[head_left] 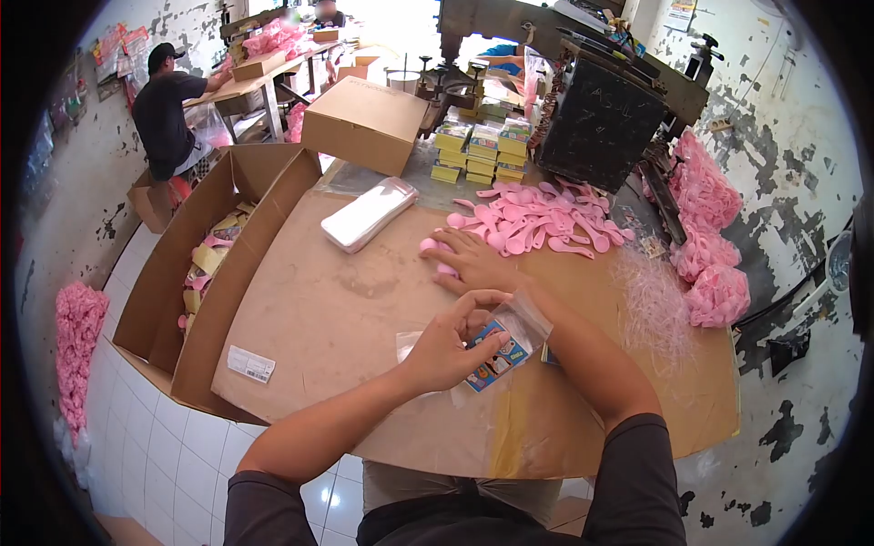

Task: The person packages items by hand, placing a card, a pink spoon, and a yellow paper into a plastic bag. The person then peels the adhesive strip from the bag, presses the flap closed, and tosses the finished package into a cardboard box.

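My left hand (455, 346) pinches a clear plastic bag with a blue printed card (496, 364) inside, held over the front middle of the cardboard-covered table (364, 282). Farther forward, my right hand (472, 261) reaches across to the left edge of the pile of pink plastic spoons (537, 218). Its fingers are spread, and pink spoons show at the fingertips. Under my right forearm another printed card partly shows. Beside my left hand lies some clear plastic. A stack of clear bags (369, 214) rests left of the spoons.
Stacks of small cards (482, 150) stand behind the spoons, beside a black machine (601, 114). A closed carton (364, 123) is at the back. An open long box (246, 273) lies left. Bagged pink items (706, 227) line the right. A co-worker (168, 114) stands back left.
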A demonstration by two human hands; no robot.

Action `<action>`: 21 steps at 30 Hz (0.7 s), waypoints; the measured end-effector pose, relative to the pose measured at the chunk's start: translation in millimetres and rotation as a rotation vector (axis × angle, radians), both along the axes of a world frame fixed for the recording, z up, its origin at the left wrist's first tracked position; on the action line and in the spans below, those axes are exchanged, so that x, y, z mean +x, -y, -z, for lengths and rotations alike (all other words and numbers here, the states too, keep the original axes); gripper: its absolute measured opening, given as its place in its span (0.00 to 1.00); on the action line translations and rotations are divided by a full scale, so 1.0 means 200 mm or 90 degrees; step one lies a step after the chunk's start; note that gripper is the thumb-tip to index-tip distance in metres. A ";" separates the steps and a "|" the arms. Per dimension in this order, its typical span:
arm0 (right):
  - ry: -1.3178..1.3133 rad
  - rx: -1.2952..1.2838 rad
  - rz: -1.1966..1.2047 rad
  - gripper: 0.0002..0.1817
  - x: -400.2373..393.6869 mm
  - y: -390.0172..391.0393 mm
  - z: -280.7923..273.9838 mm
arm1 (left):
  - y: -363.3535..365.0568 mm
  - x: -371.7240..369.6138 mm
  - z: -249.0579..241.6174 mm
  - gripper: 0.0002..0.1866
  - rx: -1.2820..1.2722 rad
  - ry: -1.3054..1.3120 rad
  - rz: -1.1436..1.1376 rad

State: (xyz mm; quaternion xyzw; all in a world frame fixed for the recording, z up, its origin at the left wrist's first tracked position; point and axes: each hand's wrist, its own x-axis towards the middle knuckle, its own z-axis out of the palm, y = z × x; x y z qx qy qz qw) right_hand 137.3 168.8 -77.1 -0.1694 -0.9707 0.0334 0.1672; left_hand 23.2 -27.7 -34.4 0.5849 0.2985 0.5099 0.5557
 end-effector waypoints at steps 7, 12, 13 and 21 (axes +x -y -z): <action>-0.046 -0.120 0.035 0.23 0.42 0.02 -0.11 | -0.01 0.01 0.03 0.22 -0.031 -0.020 0.040; -0.138 -0.129 0.180 0.16 0.65 0.04 -0.26 | -0.04 -0.02 0.01 0.17 -0.041 -0.083 0.013; -0.161 -0.141 0.218 0.15 0.66 0.06 -0.26 | -0.05 -0.03 0.01 0.16 -0.048 -0.086 -0.002; -0.086 -0.117 0.315 0.15 0.64 0.27 -0.19 | -0.09 -0.06 0.00 0.13 -0.113 -0.064 -0.094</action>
